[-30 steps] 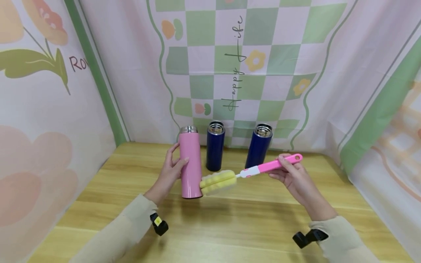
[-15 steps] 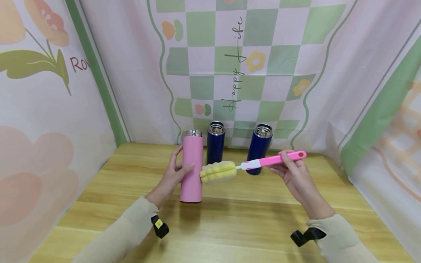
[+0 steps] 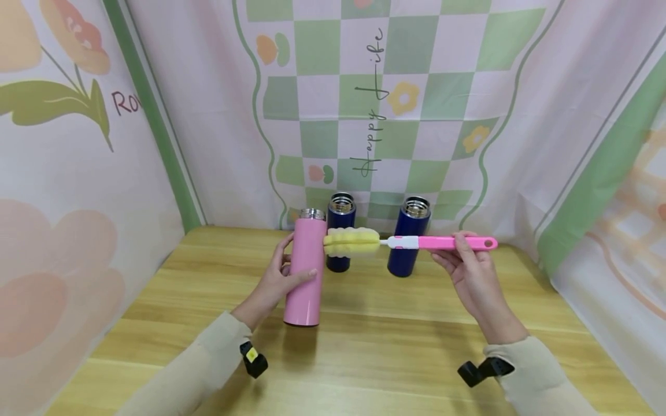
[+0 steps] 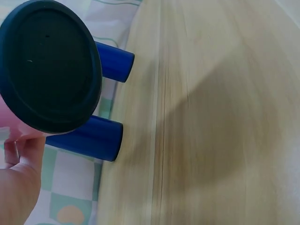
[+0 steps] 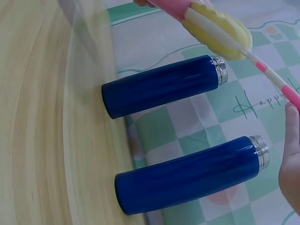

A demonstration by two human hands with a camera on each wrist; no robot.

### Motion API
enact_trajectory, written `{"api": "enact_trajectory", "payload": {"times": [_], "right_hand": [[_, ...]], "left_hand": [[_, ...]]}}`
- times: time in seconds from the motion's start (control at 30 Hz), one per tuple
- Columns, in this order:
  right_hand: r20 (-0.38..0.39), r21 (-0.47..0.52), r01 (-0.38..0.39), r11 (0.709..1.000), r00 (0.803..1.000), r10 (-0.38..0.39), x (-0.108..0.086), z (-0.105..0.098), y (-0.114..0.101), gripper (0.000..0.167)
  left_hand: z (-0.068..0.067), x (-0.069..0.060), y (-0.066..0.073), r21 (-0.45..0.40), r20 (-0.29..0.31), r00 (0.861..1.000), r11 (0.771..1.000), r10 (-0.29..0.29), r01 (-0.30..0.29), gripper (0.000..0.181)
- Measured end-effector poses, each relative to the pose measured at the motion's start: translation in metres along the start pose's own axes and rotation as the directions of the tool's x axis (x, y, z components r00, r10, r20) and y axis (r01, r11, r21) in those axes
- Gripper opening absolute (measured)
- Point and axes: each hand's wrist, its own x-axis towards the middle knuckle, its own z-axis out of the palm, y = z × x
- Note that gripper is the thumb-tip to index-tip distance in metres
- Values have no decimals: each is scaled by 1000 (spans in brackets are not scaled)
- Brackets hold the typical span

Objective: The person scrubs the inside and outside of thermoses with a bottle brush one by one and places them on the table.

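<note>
My left hand [image 3: 272, 284] grips a pink thermos bottle [image 3: 307, 254] round its side, thumb across the front. The bottle is lidless, with a bare metal neck, and leans slightly to the right. Its dark round base [image 4: 49, 65] fills the upper left of the left wrist view, lifted off the table. In my right hand [image 3: 476, 283] is a bottle brush [image 3: 437, 242], pinched by its pink handle and lying about level. The brush's yellow sponge head [image 5: 218, 33] points left at the bottle's upper side; in the right wrist view they overlap, and contact is hard to tell.
Two dark blue thermos bottles, the left one [image 3: 338, 257] and the right one [image 3: 403, 260], stand lidless at the back of the wooden table [image 3: 364, 358]. Behind them hangs a checked green-and-white curtain [image 3: 406, 138].
The pink bottle has shifted right and slightly nearer, and now leans more. My right hand has raised the brush and turned it from slanting to level, its sponge head moving up along the bottle.
</note>
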Motion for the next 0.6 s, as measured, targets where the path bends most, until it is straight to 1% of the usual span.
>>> {"api": "enact_trajectory", "payload": {"times": [0.07,0.2,0.3,0.37,0.47,0.6], "right_hand": [[0,37,16,999,1000,-16,0,0,1,13],[-26,58,41,997,999,-39,1,1,1,12],[-50,41,42,998,998,-40,2,1,1,12],[-60,47,43,998,997,-40,2,0,0,12],[-81,70,47,996,996,-41,2,-1,0,13],[-107,109,49,993,994,-37,2,-3,0,12]], "left_hand": [[0,0,0,-4,-1,1000,1000,5,-5,92],[1,0,0,-12,-9,1000,1000,16,-16,90],[1,0,0,-17,-15,1000,999,27,-28,90],[2,0,0,-28,-15,999,999,40,-41,89],[2,0,0,-59,-19,999,997,42,-43,83],[3,0,1,-75,-22,999,997,34,-35,78]]}}
